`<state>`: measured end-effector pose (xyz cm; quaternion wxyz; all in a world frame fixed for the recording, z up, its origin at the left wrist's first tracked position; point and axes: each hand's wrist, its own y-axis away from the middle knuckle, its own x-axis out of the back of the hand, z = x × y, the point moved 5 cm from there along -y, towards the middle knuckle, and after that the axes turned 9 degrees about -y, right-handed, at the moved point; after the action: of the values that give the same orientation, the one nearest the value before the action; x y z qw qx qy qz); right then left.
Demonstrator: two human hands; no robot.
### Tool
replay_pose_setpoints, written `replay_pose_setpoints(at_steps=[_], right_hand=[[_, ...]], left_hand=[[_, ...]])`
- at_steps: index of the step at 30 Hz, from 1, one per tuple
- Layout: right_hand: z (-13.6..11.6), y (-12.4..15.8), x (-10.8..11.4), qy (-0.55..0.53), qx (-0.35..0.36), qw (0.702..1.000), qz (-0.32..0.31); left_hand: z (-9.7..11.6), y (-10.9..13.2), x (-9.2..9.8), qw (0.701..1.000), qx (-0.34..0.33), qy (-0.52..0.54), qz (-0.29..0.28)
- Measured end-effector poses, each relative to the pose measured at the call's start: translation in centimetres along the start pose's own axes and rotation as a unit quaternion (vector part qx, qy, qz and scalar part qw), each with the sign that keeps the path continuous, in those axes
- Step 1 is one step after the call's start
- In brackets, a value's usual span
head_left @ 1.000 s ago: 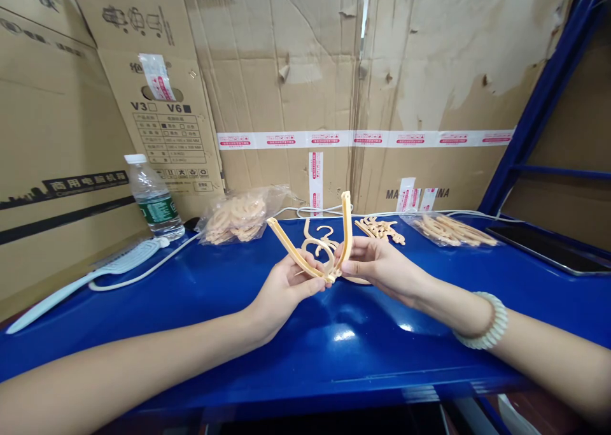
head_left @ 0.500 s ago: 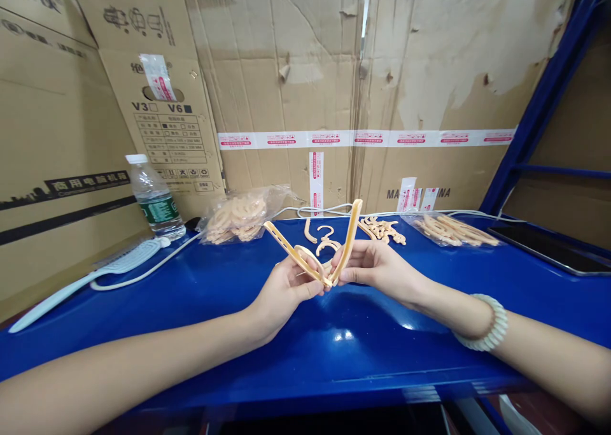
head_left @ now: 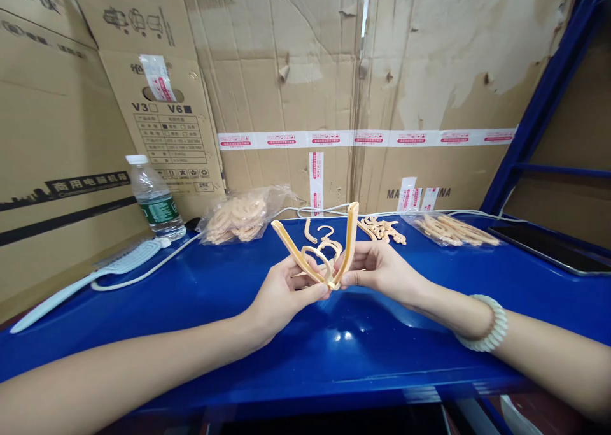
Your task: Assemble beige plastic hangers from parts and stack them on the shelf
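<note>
Both hands hold a pale orange plastic hanger piece above the blue table, its two arms spread upward in a V. My left hand (head_left: 291, 285) pinches near the base of the left hanger arm (head_left: 292, 247). Around the lower end of the right hanger arm (head_left: 350, 237) the fingers of my right hand (head_left: 372, 269) are closed. A curved hook (head_left: 317, 252) shows between the two arms; its lower end is partly hidden by fingers. Just behind lie a loose hook (head_left: 326, 232) and a short curved piece (head_left: 309, 232).
On the blue table (head_left: 200, 307), a bag of hooks (head_left: 238, 217), a bottle (head_left: 155, 199) and a pale brush (head_left: 114, 263) are at left. Loose pieces (head_left: 384, 228), bagged arms (head_left: 451, 229) and a dark tablet (head_left: 554, 249) lie right. Cardboard (head_left: 286, 72) stands behind.
The held hanger piece has turned, so its left arm sits steeper and further right and the hook between the arms shows more. Both hands keep their grip.
</note>
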<state>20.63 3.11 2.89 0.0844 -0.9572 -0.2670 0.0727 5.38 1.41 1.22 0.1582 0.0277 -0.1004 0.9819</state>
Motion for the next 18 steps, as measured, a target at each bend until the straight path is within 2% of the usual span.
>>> replay_pose_setpoints(at_steps=[10, 18], right_hand=[[0.31, 0.11, 0.21, 0.033, -0.001, 0.999, 0.028], [0.05, 0.44, -0.49, 0.028, 0.021, 0.999, 0.033]], left_hand=[[-0.34, 0.00, 0.30, 1.000, 0.003, 0.002, 0.012], [-0.58, 0.00, 0.40, 1.000, 0.008, -0.001, 0.022]])
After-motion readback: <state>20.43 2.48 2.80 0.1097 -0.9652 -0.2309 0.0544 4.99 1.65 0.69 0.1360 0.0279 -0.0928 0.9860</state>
